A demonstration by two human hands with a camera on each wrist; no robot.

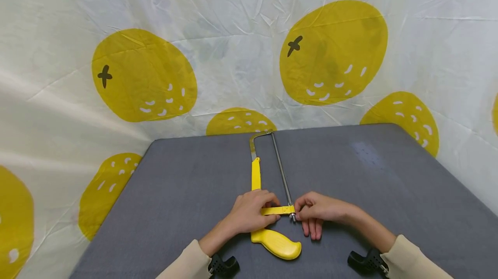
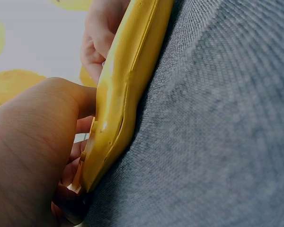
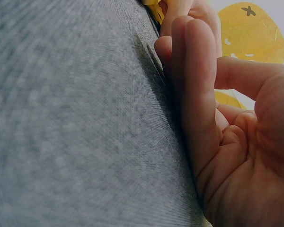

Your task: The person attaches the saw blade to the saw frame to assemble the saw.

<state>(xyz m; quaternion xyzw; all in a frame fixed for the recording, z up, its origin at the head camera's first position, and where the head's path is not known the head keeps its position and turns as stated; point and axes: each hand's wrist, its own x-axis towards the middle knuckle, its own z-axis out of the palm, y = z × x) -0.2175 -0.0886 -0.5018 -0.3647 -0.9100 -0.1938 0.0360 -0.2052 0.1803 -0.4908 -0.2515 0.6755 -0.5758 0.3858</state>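
Note:
A yellow-handled hacksaw (image 1: 278,244) lies flat on the grey table, its thin blade (image 1: 281,166) running along the right side. My left hand (image 1: 250,210) grips the yellow frame just above the handle, thumb and fingers on either side of the short crossbar. At that bar's right end sits a small metal wing nut (image 1: 293,217). Thumb and index finger of my right hand (image 1: 320,210) pinch at it, the other fingers extended down to the table. The left wrist view shows the handle (image 2: 128,71) close up; in the right wrist view, my right hand (image 3: 241,156) hides the nut.
The grey table (image 1: 186,188) extends on both sides of the saw. Behind it hangs a white cloth (image 1: 237,67) printed with large yellow fruit. The saw's far end reaches close to the table's back edge. Black wrist bands (image 1: 223,266) sit at both cuffs.

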